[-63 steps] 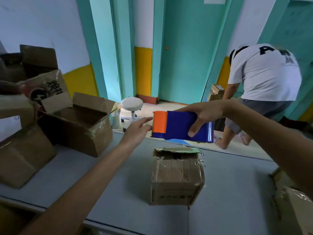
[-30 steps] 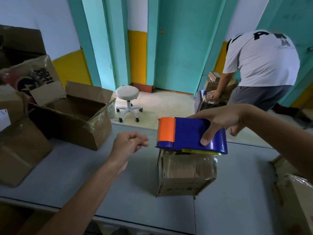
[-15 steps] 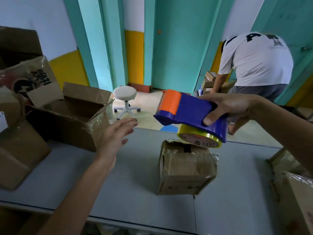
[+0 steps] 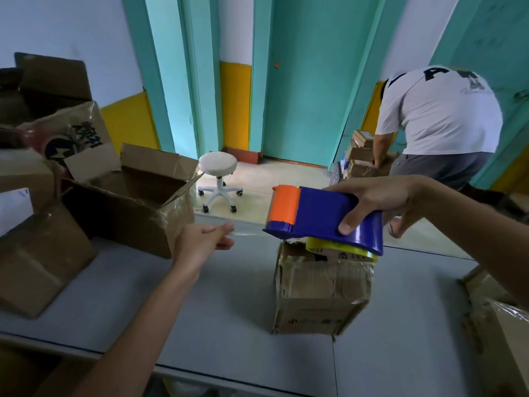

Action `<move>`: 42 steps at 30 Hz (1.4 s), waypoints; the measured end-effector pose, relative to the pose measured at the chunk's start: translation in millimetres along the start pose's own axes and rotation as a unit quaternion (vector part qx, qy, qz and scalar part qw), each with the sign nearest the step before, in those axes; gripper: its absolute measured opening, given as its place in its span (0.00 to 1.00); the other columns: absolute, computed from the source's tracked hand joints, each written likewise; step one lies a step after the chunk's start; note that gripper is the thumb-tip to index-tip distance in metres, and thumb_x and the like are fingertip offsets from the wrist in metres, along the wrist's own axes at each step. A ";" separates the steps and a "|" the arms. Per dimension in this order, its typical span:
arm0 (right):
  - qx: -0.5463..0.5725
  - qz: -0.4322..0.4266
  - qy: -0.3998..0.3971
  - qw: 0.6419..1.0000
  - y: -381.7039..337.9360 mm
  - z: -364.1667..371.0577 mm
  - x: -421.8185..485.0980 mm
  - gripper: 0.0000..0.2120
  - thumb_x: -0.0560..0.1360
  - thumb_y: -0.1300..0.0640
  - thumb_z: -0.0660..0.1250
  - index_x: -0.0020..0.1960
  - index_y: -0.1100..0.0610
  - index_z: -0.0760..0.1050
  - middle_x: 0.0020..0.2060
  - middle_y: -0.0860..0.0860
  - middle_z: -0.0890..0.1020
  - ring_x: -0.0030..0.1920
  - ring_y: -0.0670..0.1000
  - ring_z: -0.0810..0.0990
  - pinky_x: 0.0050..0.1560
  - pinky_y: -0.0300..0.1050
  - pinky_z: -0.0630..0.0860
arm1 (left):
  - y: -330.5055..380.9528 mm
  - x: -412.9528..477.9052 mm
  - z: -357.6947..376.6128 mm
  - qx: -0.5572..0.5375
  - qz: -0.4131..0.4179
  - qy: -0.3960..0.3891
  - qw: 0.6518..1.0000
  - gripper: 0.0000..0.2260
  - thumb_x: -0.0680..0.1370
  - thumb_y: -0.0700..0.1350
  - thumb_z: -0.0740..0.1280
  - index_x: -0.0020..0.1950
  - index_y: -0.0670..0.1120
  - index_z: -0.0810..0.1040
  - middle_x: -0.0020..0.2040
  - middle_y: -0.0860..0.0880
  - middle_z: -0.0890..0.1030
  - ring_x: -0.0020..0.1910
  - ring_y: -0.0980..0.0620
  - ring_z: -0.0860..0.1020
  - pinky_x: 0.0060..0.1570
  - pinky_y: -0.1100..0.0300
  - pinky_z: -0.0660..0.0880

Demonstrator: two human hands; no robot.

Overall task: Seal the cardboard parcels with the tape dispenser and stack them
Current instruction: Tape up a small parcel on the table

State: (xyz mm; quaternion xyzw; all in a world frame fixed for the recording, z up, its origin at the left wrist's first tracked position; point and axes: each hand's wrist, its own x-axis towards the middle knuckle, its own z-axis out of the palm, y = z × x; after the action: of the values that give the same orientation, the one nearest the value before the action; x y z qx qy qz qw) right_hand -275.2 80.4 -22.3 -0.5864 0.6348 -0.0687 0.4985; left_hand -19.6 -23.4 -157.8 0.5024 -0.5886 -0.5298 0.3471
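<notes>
Grey table (image 4: 229, 310) holds open carton (image 4: 128, 213) left of parcel (image 4: 320, 293), stool (image 4: 218, 164) beyond.

Blue-and-orange tape dispenser (image 4: 320, 214) — yellow roll (image 4: 340, 249)

Two bare forearms (image 4: 148, 305), slender — left grip (image 4: 200, 242) and right grip (image 4: 380, 202) likewise bare, thumbnail (image 4: 345, 227) short
</notes>
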 end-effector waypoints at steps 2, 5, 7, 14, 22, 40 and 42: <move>0.008 0.000 0.010 1.000 -4.4 0.8 0.0 0.22 0.62 0.57 0.68 0.55 0.49 0.71 0.46 0.42 0.81 0.44 0.42 0.82 0.39 0.35 0.79 | -4.3 4.6 -0.1 0.010 0.014 0.007 1.000 0.03 0.73 0.48 0.71 0.44 0.50 0.82 0.26 0.52 0.80 0.30 0.55 0.79 0.56 0.49 0.75; 0.007 -0.005 0.020 1.000 -9.8 -0.2 0.5 0.22 0.62 0.56 0.68 0.55 0.50 0.71 0.46 0.42 0.81 0.47 0.44 0.82 0.40 0.36 0.79 | -10.6 11.2 -4.1 0.022 -0.015 0.011 1.000 0.23 0.73 0.49 0.71 0.64 0.39 0.74 0.25 0.52 0.80 0.27 0.57 0.79 0.52 0.54 0.77; 0.018 -0.005 0.034 0.999 -9.8 -3.2 0.1 0.23 0.61 0.56 0.68 0.56 0.50 0.71 0.49 0.45 0.80 0.48 0.47 0.81 0.40 0.37 0.79 | -17.4 14.8 -13.3 -0.030 -0.058 0.022 0.998 0.27 0.75 0.47 0.69 0.68 0.35 0.67 0.24 0.51 0.80 0.23 0.58 0.78 0.36 0.65 0.75; 0.112 -0.043 0.088 0.989 -11.5 -4.2 17.2 0.21 0.62 0.56 0.69 0.55 0.51 0.72 0.44 0.47 0.82 0.41 0.46 0.83 0.37 0.37 0.79 | 20.7 -73.0 18.8 -0.105 0.079 -0.074 0.989 0.09 0.76 0.40 0.65 0.36 0.45 0.78 0.25 0.50 0.79 0.24 0.56 0.76 0.34 0.61 0.76; 0.146 -0.101 0.037 0.983 -30.5 13.5 37.7 0.43 0.46 0.42 0.82 0.57 0.53 0.73 0.47 0.50 0.83 0.46 0.52 0.82 0.42 0.43 0.81 | 21.1 -86.3 79.3 -0.205 0.006 -0.079 0.975 0.50 0.54 0.72 0.71 0.70 0.54 0.59 0.67 0.55 0.65 0.65 0.57 0.68 0.50 0.67 0.71; 0.221 -0.147 0.000 0.964 -31.0 28.1 59.0 0.37 0.43 0.43 0.83 0.50 0.51 0.77 0.44 0.49 0.84 0.43 0.50 0.83 0.42 0.42 0.81 | 29.0 -25.1 75.8 -0.604 -0.140 -0.185 0.763 0.25 0.79 0.61 0.50 0.54 0.45 0.78 0.44 0.42 0.84 0.40 0.45 0.83 0.46 0.50 0.75; 0.227 -0.152 0.001 0.962 -29.3 27.7 59.5 0.35 0.43 0.44 0.83 0.49 0.50 0.79 0.44 0.49 0.84 0.43 0.50 0.83 0.43 0.42 0.80 | 32.1 -21.3 74.8 -0.591 -0.125 -0.182 0.775 0.24 0.79 0.60 0.51 0.53 0.45 0.79 0.45 0.43 0.84 0.41 0.46 0.82 0.49 0.50 0.74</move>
State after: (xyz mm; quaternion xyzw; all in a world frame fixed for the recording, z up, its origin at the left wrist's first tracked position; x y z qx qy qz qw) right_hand -224.6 36.9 -49.2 -0.5476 0.5065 -0.2866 0.6012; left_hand -91.8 15.5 -138.7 0.1611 -0.1437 -0.8939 0.3928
